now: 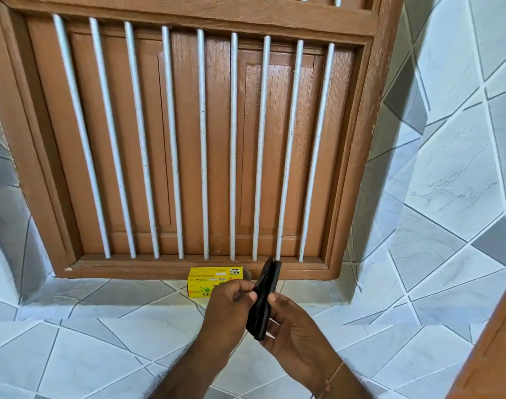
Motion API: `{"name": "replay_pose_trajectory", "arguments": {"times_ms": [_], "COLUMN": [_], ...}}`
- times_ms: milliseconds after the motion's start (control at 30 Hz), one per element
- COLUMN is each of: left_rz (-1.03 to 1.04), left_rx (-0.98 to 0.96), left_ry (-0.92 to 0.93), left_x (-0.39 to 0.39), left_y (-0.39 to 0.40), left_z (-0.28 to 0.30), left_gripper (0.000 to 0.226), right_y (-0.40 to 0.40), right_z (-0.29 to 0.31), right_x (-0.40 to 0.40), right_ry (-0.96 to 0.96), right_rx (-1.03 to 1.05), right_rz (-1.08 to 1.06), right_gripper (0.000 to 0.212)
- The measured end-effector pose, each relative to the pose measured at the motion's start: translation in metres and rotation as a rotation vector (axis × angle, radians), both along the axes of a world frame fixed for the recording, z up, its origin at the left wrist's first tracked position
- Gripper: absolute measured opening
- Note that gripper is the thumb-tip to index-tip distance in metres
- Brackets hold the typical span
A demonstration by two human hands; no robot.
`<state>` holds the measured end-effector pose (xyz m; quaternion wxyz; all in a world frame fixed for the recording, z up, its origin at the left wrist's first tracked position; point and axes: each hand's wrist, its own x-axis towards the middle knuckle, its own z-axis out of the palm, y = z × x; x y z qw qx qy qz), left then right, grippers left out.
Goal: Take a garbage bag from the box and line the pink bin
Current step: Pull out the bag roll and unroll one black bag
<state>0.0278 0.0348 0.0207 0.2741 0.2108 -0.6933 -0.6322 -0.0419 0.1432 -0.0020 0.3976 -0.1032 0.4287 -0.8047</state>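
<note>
A folded black garbage bag (263, 298) stands nearly upright between my two hands, in front of the window sill. My left hand (228, 309) pinches its left edge with thumb and fingers. My right hand (292, 329) grips it from the right and below. Behind the hands, a yellow garbage bag box (205, 283) lies on the tiled sill against the window frame, with its right end open and partly hidden by the bag. The pink bin is not in view.
A brown wooden window (188, 139) with several white vertical bars fills the wall above the sill. Grey and white tiles (447, 182) cover the sill and side walls. A brown wooden edge (493, 341) shows at the lower right.
</note>
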Motion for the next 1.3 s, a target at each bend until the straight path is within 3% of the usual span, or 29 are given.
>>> {"name": "replay_pose_trajectory", "arguments": {"times_ms": [167,333,533,633,900,1100,1300], "left_rz": [-0.027,0.036,0.033,0.060,0.205,0.251,0.338], "left_rx": [-0.002,0.148,0.101,0.123,0.186,0.210,0.307], "left_ry": [-0.020,0.019,0.026,0.033,0.047,0.112,0.197], "left_x": [0.001,0.003,0.000,-0.007,-0.018,-0.031,-0.035], "left_y": [-0.001,-0.013,-0.009,-0.005,-0.001,0.018,0.021], "left_z": [-0.001,-0.003,-0.006,-0.009,-0.020,-0.020,-0.024], "left_gripper": [0.023,0.025,0.030,0.032,0.036,0.035,0.036], "right_y": [-0.004,-0.001,-0.006,-0.009,0.020,0.042,0.075], "right_z": [-0.002,-0.010,-0.013,-0.021,-0.043,-0.057,-0.088], "right_x": [-0.001,-0.012,-0.014,-0.017,-0.041,-0.053,-0.071], "right_ry": [0.057,0.045,0.044,0.074,-0.085,-0.060,-0.150], "right_rx": [0.005,0.064,-0.018,0.063,0.036,0.025,0.062], "right_rz": [0.003,-0.039,0.021,-0.067,-0.091,-0.054,-0.007], "right_gripper": [0.034,0.038,0.032,0.034,0.033,0.047,0.041]}}
